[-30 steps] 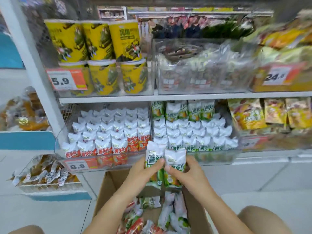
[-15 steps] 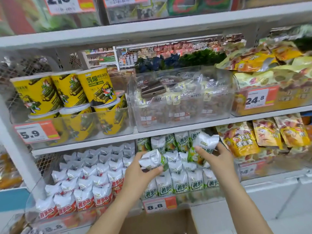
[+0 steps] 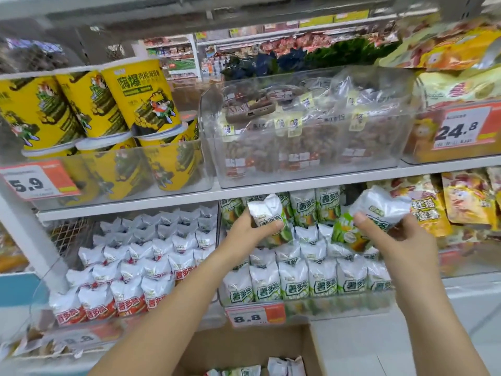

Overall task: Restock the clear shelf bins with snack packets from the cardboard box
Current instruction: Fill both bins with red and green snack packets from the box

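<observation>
Both hands hold green-and-white packets above the green bin (image 3: 306, 308): the left hand (image 3: 245, 232) grips one packet (image 3: 267, 213), the right hand (image 3: 398, 234) pinches another packet (image 3: 379, 207). That bin looks nearly full; more packets remain in the cardboard box (image 3: 244, 346) below. Its tag (image 3: 254, 316) reads 8.8; neighbouring tags read 5.9 (image 3: 38, 183) and 24.8 (image 3: 461, 128).
</observation>
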`<state>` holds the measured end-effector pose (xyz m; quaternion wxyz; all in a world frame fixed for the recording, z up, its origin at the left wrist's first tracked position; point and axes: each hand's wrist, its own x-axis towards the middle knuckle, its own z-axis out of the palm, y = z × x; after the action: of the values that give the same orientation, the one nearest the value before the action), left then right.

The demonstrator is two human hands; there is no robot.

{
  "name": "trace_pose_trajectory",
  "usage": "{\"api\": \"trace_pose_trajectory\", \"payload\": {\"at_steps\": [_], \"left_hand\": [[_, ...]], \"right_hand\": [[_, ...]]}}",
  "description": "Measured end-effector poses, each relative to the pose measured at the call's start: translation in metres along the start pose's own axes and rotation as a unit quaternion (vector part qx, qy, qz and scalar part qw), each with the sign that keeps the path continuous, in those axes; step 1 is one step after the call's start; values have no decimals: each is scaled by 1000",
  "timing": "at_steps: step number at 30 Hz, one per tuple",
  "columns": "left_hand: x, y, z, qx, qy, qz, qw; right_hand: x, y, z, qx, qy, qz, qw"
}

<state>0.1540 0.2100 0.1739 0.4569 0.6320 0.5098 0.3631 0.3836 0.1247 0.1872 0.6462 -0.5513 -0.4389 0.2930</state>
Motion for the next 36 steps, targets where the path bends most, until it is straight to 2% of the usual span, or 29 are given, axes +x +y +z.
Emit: {"api": "trace_pose_trajectory", "payload": {"at_steps": [5, 10, 14, 18, 21, 29, 32, 36], "left_hand": [[9, 7, 2, -33, 23, -36, 999], [12, -8, 5, -15, 29, -11, 999], [15, 0, 9, 16, 37, -20, 999], [15, 9, 12, -11, 34, -50, 998], [4, 0, 11, -18, 19, -43, 999], [-43, 5, -10, -67, 111, -8, 992], [-50, 8, -19, -60, 107, 12, 992], [-52, -3, -26, -38, 103, 11, 994]], "right_hand": [[2, 2, 1, -15, 5, 9, 1000], [10, 11, 0, -29, 17, 16, 999], [17, 22, -6, -1, 35, 41, 999], [18, 26, -10, 32, 60, 42, 997], [17, 30, -4, 30, 69, 42, 996], [28, 41, 22, -53, 139, 31, 988], [49, 47, 25, -126, 150, 26, 980], [78, 54, 28, -253, 127, 31, 959]]}}
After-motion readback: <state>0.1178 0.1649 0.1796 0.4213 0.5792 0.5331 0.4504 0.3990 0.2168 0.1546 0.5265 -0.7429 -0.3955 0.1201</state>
